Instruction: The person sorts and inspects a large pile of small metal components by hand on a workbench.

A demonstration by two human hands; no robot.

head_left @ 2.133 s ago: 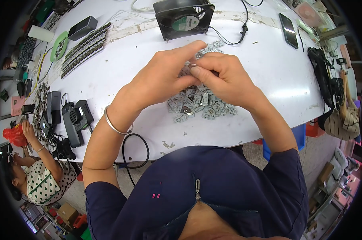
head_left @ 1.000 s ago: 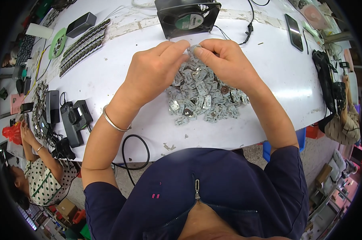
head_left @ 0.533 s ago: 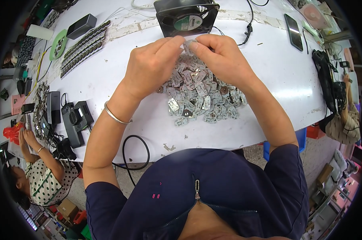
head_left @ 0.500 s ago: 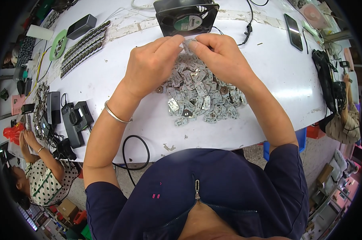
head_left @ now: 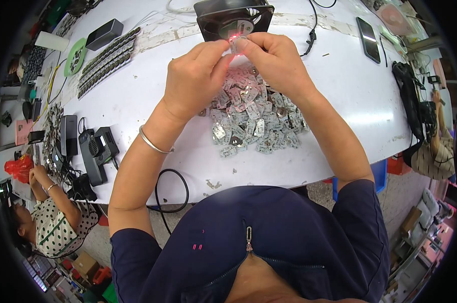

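Between my two hands, in front of the fan, is a small clear-and-grey electronic module [head_left: 234, 45], glowing red. The thumb and fingers of my right hand [head_left: 278, 63] pinch its right side. My left hand [head_left: 194, 76] is closed, its fingertips at the left edge of the same module; its thumb is partly apart below. Just under both hands lies a heap of similar small modules [head_left: 251, 113], with a few round brown discs among them. Red light falls on the upper part of the heap.
A black square fan [head_left: 233, 17] stands behind my hands. Rows of dark strips [head_left: 107, 63], a green dish [head_left: 76, 56] and a black desk phone [head_left: 94, 154] lie to the left. A smartphone [head_left: 368, 40] lies at right. A co-worker [head_left: 62, 222] sits at far left.
The module between my fingers now glows red, where before it was unlit. Both hands have shifted slightly upward, toward the fan.
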